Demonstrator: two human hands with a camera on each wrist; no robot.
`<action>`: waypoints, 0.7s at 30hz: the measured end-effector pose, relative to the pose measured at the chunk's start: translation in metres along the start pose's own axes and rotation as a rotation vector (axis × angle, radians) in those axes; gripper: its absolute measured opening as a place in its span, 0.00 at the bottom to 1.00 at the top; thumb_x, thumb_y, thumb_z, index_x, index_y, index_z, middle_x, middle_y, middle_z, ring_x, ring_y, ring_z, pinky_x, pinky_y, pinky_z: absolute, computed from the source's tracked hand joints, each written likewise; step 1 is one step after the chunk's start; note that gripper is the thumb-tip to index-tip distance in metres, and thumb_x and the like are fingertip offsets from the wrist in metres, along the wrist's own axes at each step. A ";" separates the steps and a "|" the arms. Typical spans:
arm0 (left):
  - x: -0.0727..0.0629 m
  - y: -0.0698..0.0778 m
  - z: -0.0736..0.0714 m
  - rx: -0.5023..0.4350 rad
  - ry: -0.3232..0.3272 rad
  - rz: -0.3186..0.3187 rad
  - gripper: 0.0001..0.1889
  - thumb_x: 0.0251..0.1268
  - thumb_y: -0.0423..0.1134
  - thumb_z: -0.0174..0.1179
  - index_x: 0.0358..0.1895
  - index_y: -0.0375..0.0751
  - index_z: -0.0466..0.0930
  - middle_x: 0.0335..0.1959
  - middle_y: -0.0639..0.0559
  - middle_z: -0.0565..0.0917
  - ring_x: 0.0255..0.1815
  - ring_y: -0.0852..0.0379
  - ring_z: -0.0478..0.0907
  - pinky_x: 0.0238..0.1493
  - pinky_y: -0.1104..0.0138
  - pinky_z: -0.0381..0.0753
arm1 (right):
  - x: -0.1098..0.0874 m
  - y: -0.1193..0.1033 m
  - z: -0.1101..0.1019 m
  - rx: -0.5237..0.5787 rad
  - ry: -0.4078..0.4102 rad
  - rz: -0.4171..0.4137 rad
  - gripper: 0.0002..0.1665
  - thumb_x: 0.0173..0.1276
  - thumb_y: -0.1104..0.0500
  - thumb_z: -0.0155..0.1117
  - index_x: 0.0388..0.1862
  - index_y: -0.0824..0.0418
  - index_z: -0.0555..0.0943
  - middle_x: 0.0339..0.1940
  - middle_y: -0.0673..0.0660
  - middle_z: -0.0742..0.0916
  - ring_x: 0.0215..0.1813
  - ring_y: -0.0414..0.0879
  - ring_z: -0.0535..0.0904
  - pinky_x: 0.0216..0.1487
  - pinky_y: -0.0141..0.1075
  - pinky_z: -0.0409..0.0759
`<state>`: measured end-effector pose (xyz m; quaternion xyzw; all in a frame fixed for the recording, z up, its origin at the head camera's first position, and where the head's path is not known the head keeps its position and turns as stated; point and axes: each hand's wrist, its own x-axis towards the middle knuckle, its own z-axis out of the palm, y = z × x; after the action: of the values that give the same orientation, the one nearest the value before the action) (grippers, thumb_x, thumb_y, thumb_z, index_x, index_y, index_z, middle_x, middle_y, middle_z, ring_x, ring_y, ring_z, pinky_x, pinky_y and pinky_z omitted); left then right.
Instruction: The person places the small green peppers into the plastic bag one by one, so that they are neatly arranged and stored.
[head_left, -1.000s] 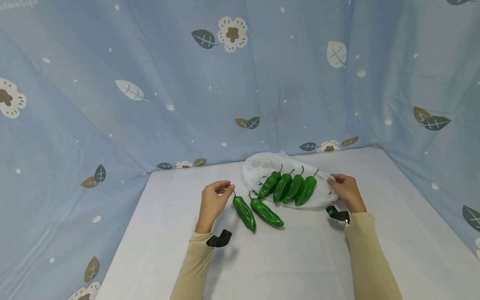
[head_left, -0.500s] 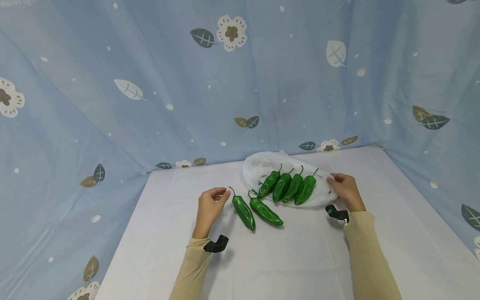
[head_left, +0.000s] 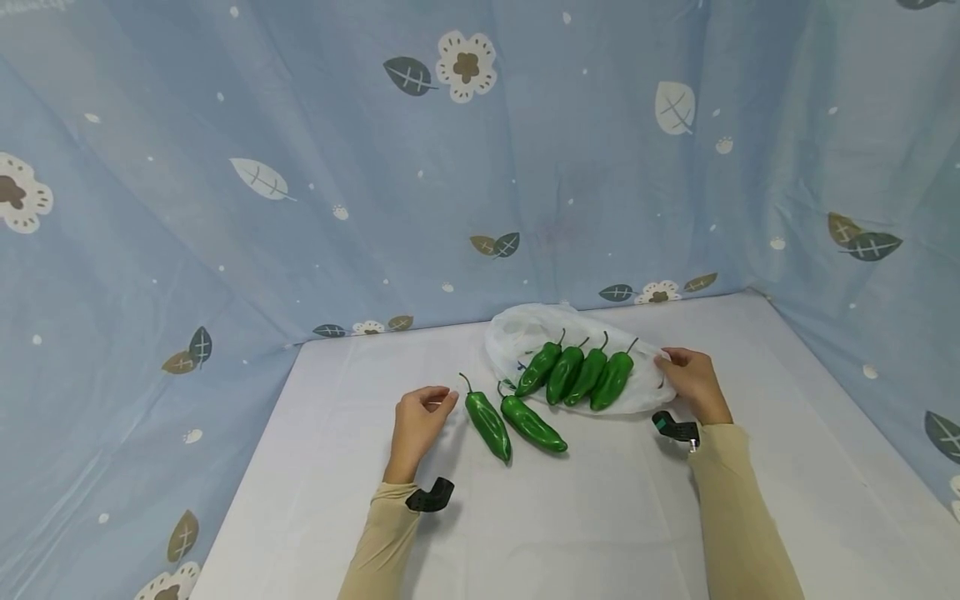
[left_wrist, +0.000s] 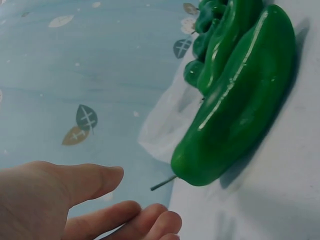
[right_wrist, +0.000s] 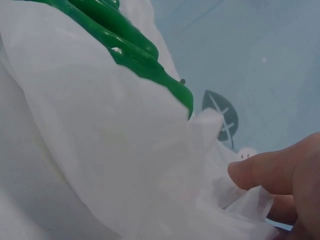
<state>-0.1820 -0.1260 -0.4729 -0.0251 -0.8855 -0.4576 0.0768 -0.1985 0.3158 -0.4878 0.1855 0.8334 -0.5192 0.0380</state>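
A long green pepper (head_left: 489, 427) lies on the white table, its stem towards my left hand (head_left: 415, 425). In the left wrist view a small gap separates that stem from my thumb (left_wrist: 100, 181) and fingers, which hold nothing. Close to its right lies a second green pepper (head_left: 536, 425), slanting the other way. Several more green peppers (head_left: 612, 382) rest side by side on a white plastic bag (head_left: 506, 333) spread flat. My right hand (head_left: 693, 385) pinches the bag's right edge; the right wrist view shows thin crumpled plastic (right_wrist: 250, 205) between thumb and fingers.
A blue curtain (head_left: 360, 167) with leaves and flowers hangs behind the table (head_left: 570, 525) and along both sides. Black wrist devices sit on the left wrist (head_left: 431, 495) and the right wrist (head_left: 675, 427).
My left hand has let go of the left pepper's stem and drawn back slightly left and nearer. The peppers, bag and right hand stay in place.
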 end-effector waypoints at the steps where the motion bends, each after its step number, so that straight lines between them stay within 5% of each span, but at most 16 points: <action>1: -0.001 -0.001 0.000 0.001 -0.005 -0.006 0.16 0.69 0.44 0.68 0.49 0.35 0.90 0.46 0.40 0.92 0.41 0.47 0.90 0.44 0.57 0.88 | 0.000 0.000 0.000 -0.001 -0.001 0.002 0.37 0.83 0.49 0.47 0.78 0.74 0.62 0.77 0.77 0.68 0.74 0.67 0.68 0.75 0.58 0.72; 21: -0.004 -0.010 0.012 0.028 -0.063 -0.030 0.15 0.70 0.43 0.67 0.48 0.32 0.89 0.42 0.39 0.91 0.39 0.48 0.90 0.36 0.64 0.87 | 0.001 0.001 -0.001 0.000 0.006 0.000 0.37 0.83 0.50 0.47 0.78 0.74 0.62 0.78 0.76 0.68 0.75 0.67 0.68 0.76 0.58 0.70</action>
<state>-0.1805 -0.1221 -0.4888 -0.0253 -0.8940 -0.4453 0.0424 -0.1986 0.3168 -0.4885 0.1872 0.8334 -0.5188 0.0355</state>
